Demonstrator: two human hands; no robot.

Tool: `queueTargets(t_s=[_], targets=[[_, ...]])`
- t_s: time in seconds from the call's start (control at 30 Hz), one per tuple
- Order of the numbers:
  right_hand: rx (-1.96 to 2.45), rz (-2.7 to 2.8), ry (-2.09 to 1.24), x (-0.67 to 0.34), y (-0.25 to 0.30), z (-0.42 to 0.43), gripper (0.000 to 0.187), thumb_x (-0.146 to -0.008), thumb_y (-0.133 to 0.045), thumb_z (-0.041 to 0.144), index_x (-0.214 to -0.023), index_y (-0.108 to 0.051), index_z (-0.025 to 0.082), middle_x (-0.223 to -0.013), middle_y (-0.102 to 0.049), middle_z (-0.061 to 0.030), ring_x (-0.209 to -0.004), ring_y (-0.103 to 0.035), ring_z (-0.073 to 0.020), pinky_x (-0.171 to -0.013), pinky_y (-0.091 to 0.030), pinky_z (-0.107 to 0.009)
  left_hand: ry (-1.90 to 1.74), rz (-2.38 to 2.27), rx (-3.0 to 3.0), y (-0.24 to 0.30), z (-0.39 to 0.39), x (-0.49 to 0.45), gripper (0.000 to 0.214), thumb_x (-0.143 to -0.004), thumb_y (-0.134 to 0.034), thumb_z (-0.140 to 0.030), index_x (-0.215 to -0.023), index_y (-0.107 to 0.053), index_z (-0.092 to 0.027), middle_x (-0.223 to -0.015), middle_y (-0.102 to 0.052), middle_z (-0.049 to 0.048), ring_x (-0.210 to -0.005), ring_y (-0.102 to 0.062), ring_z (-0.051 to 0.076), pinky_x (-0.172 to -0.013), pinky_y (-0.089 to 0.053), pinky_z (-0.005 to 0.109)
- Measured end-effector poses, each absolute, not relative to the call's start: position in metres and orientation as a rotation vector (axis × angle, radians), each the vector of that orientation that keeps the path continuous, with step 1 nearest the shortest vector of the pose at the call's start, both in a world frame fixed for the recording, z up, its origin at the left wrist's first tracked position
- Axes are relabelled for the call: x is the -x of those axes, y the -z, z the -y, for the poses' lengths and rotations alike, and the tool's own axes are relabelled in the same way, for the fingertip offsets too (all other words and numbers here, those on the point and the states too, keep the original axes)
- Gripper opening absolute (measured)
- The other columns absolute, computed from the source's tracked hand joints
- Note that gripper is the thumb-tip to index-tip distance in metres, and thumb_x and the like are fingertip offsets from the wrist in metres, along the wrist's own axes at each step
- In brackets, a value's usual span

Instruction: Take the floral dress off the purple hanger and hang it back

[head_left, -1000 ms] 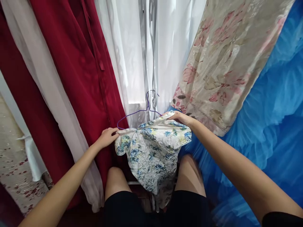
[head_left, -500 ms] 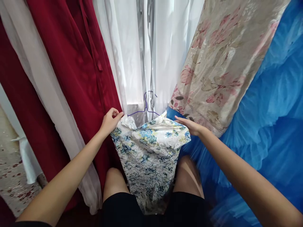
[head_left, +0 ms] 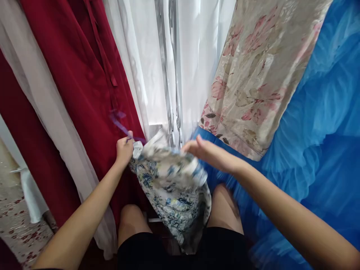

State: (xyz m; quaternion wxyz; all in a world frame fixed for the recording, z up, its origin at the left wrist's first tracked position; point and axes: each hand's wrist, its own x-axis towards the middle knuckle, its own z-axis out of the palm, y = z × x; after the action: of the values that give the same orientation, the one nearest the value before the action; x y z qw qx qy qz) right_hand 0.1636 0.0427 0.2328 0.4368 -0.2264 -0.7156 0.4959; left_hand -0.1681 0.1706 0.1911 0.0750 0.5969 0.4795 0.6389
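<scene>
A white dress with a blue and yellow floral print (head_left: pixel 171 198) hangs between my knees, its upper part smeared by motion. My left hand (head_left: pixel 124 150) is closed on the purple hanger (head_left: pixel 120 124), beside the dress's left shoulder. The hanger tilts up to the left and is blurred. My right hand (head_left: pixel 206 152) has its fingers stretched out and thumb raised, just over the dress's right shoulder; whether its fingertips touch the fabric I cannot tell.
Red gowns (head_left: pixel 73 67) and pale sheer fabric (head_left: pixel 53 86) hang on the left. White drapes (head_left: pixel 194 56) with grey ribbons fill the back. At right are a beige floral gown (head_left: pixel 253 86) and a ruffled blue tulle gown (head_left: pixel 303 131).
My left hand has shifted from the dress's shoulder to the hanger, which has swung from upright to the left. My right hand has moved inward, and the dress's right side has folded in.
</scene>
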Motion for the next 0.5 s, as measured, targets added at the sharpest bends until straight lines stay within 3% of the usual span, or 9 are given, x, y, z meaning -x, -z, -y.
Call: queueTargets(t_s=[0.1, 0.13, 0.27, 0.37, 0.43, 0.5], targets=[[0.566, 2.215, -0.884, -0.154, -0.216, -0.02, 0.034, -0.095, -0.06, 0.049, -0.113, -0.073, 0.024, -0.112, -0.073, -0.0082, -0.11, -0.067, -0.0279, -0.099, -0.05, -0.044, -2.022, -1.1, -1.435, -0.179, -0.166, 0.163, 0.072, -0.092, -0.039, -0.074, -0.044, -0.034, -0.021, -0.053, -0.044, 0.0027, -0.052, -0.041, 0.014, -0.054, -0.033, 0.029], [0.602, 2.272, -0.718, -0.152, -0.208, -0.02, 0.037, -0.093, -0.065, 0.045, -0.124, -0.069, 0.025, -0.123, -0.069, -0.0095, -0.118, -0.064, -0.0297, -0.104, -0.047, -0.046, -1.977, -0.971, -1.385, -0.178, -0.16, 0.156, 0.074, -0.092, -0.037, -0.075, -0.042, -0.032, -0.021, -0.053, -0.044, 0.0032, -0.052, -0.041, 0.013, -0.054, -0.035, 0.029], [0.687, 2.312, -0.17, -0.135, -0.173, -0.044, 0.102, -0.075, -0.084, 0.033, -0.159, -0.029, 0.02, -0.157, -0.039, -0.0205, -0.145, -0.038, -0.0377, -0.117, -0.035, -0.054, -1.498, -0.541, -1.159, -0.186, -0.123, 0.103, 0.068, -0.093, -0.047, -0.069, -0.047, -0.038, -0.019, -0.057, -0.045, 0.0019, -0.052, -0.047, 0.012, -0.058, -0.047, 0.028], [0.71, 2.296, 0.062, -0.12, -0.149, -0.059, 0.125, -0.067, -0.087, 0.026, -0.163, -0.008, 0.017, -0.164, -0.019, -0.024, -0.152, -0.024, -0.04, -0.118, -0.034, -0.054, -1.242, -0.433, -1.013, -0.188, -0.096, 0.06, 0.049, -0.09, -0.062, -0.058, -0.065, -0.056, -0.016, -0.07, -0.058, 0.0031, -0.063, -0.06, 0.015, -0.065, -0.053, 0.028], [0.76, 2.257, 0.136, -0.119, -0.137, -0.062, 0.119, -0.069, -0.082, 0.026, -0.163, -0.009, 0.018, -0.161, -0.026, -0.0237, -0.145, -0.037, -0.0392, -0.11, -0.044, -0.051, -1.198, -0.44, -1.013, -0.184, -0.084, 0.042, 0.035, -0.085, -0.073, -0.049, -0.08, -0.063, -0.015, -0.076, -0.063, 0.0022, -0.066, -0.063, 0.014, -0.064, -0.052, 0.025], [0.838, 2.204, 0.179, -0.131, -0.126, -0.059, 0.1, -0.073, -0.075, 0.03, -0.158, -0.024, 0.019, -0.146, -0.048, -0.0203, -0.126, -0.058, -0.0354, -0.096, -0.055, -0.045, -1.196, -0.485, -1.096, -0.176, -0.08, 0.037, 0.029, -0.078, -0.082, -0.036, -0.093, -0.066, -0.016, -0.08, -0.066, 0.0009, -0.065, -0.063, 0.012, -0.064, -0.052, 0.022]])
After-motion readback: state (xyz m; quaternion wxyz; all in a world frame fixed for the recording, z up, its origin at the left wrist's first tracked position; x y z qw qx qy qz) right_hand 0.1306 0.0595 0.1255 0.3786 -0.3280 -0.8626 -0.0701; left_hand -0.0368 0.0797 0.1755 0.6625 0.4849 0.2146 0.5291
